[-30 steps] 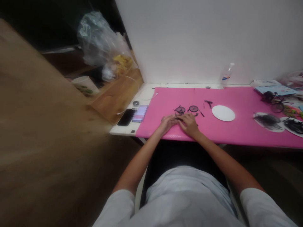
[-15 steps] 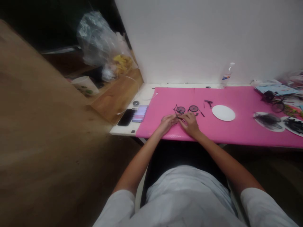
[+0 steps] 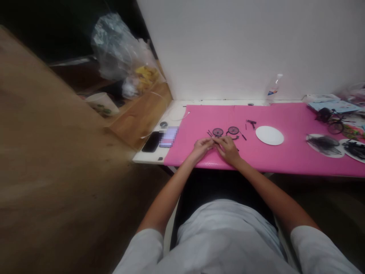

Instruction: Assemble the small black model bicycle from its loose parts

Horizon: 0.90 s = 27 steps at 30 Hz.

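Note:
My left hand and my right hand meet near the front edge of the pink-covered table. Both are closed, fingertips together, on a small black model-bicycle part; thin prongs of it stick out beyond the fingers, and the rest is hidden. Just past the fingertips lies a small black spoked wheel. A second wheel rests to its right, with a curved black piece below it. A thin black rod lies right of my right hand.
A white plate and a black pistol-shaped piece lie to the right. Farther right are plates of black parts and an assembled model bicycle. Two phones lie left. A bottle stands by the wall.
The black part in my fingers has turned and dropped lower, so less of it shows and the left wheel is more exposed. My hands stay in nearly the same place.

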Each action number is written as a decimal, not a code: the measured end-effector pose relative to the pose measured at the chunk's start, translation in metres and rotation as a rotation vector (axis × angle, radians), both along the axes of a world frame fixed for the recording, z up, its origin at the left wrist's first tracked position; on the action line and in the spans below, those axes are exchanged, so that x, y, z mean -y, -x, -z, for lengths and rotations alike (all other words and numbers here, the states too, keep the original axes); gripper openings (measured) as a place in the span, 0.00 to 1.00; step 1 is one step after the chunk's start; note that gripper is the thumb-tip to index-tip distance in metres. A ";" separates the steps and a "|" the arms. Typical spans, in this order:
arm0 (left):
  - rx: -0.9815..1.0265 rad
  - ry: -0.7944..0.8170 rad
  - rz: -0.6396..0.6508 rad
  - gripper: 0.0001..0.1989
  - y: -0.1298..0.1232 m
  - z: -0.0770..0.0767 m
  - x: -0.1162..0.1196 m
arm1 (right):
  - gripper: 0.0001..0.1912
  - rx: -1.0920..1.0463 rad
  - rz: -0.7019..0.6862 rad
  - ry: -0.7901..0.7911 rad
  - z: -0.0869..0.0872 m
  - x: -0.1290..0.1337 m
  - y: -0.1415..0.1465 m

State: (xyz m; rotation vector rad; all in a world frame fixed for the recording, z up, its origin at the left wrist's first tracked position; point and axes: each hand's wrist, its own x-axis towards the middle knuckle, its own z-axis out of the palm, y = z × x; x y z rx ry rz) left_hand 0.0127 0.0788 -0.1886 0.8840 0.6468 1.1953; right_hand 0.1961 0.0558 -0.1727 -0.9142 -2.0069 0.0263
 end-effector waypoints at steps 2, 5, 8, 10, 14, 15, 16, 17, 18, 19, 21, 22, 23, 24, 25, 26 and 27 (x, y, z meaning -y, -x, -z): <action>0.002 0.017 -0.003 0.18 0.000 -0.001 0.000 | 0.18 -0.010 -0.012 -0.005 0.000 0.000 0.000; 0.004 0.032 -0.011 0.20 0.000 -0.003 0.000 | 0.17 -0.030 -0.043 0.000 0.001 0.000 0.000; 0.009 0.040 -0.028 0.25 0.000 -0.005 0.001 | 0.16 -0.044 -0.071 0.010 0.003 -0.001 0.000; 0.008 0.057 -0.046 0.29 0.000 -0.006 0.001 | 0.14 -0.072 -0.085 0.000 0.004 -0.002 -0.001; 0.027 0.052 -0.073 0.38 0.001 -0.004 0.000 | 0.14 -0.114 -0.122 -0.015 0.009 -0.004 -0.002; 0.035 0.046 -0.067 0.39 0.001 -0.004 0.000 | 0.15 -0.113 -0.130 -0.010 0.010 -0.005 -0.003; 0.040 0.038 -0.055 0.40 0.001 -0.004 0.000 | 0.16 -0.112 -0.138 -0.002 0.010 -0.005 -0.003; 0.039 0.029 -0.041 0.39 0.002 -0.004 0.000 | 0.16 -0.112 -0.147 0.004 0.010 -0.005 -0.004; 0.031 0.019 -0.027 0.37 0.002 -0.004 0.000 | 0.16 -0.114 -0.157 0.003 0.010 -0.005 -0.004; 0.015 0.009 -0.016 0.34 0.002 -0.004 0.000 | 0.16 -0.119 -0.169 -0.003 0.010 -0.005 -0.004; -0.031 -0.006 -0.002 0.29 0.002 -0.003 -0.001 | 0.14 -0.117 -0.192 -0.033 0.010 -0.005 -0.003; -0.056 -0.013 -0.003 0.27 0.002 -0.002 -0.002 | 0.12 -0.105 -0.195 -0.051 0.010 -0.005 -0.003; -0.080 -0.023 -0.005 0.26 0.003 -0.001 -0.003 | 0.11 -0.082 -0.189 -0.062 0.010 -0.005 -0.002; -0.103 -0.035 -0.006 0.25 0.003 0.001 -0.003 | 0.11 -0.053 -0.177 -0.066 0.010 -0.005 -0.002; -0.124 -0.049 -0.007 0.24 0.002 0.002 -0.004 | 0.11 -0.023 -0.158 -0.066 0.011 -0.004 -0.001; -0.141 -0.062 -0.006 0.23 0.002 0.004 -0.004 | 0.12 0.002 -0.136 -0.060 0.011 -0.004 0.000; -0.154 -0.073 -0.006 0.22 0.002 0.005 -0.004 | 0.12 0.021 -0.112 -0.048 0.010 -0.003 0.000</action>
